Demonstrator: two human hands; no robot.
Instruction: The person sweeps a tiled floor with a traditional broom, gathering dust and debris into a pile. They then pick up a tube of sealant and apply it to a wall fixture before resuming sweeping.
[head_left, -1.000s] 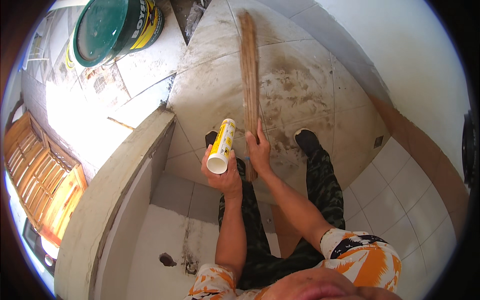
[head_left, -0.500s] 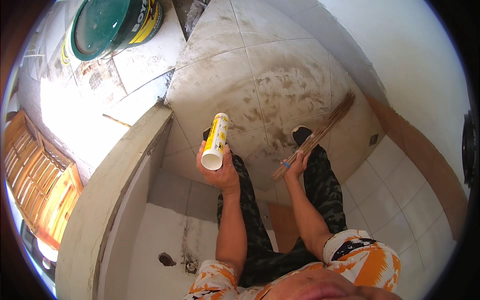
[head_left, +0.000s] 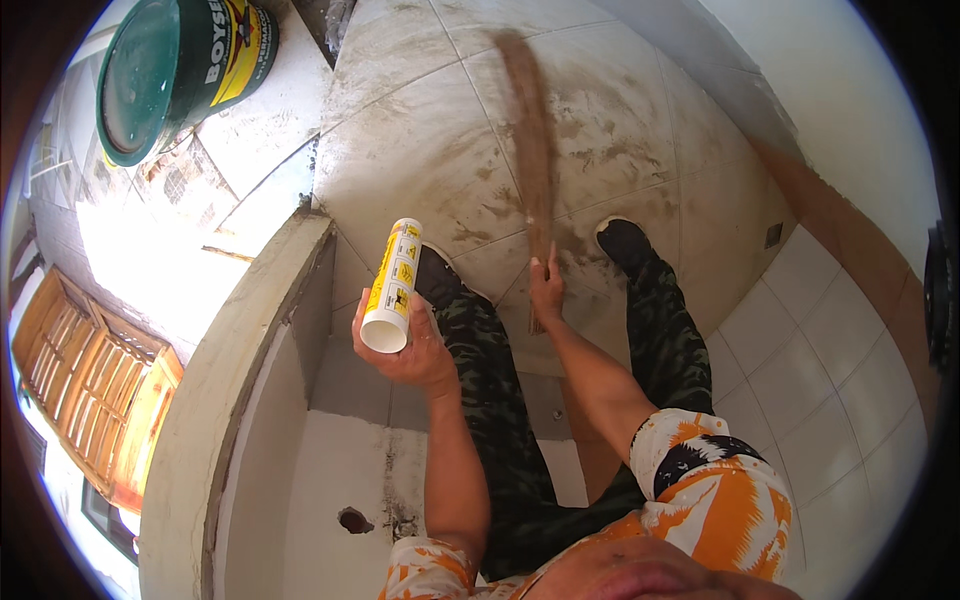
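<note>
My left hand is wrapped round a white and yellow plastic tube, like a sealant cartridge, its round hollow end tilted toward me. In my right hand is a stick broom, a bundle of thin brown sticks gripped near its lower end. Motion smears the broom, which points away from me over the dirt-smudged floor tiles. Whether its tips touch the tiles I cannot tell.
A low, bare cement wall runs along my left. Beyond it stand a green paint bucket and a slatted wooden piece. A floor drain lies at the right, near the tiled wall. My feet are on the tiles.
The broom has swung from pointing far right to pointing straight ahead and slightly left, my right hand moving left with it. My left hand has shifted a little left with the tube.
</note>
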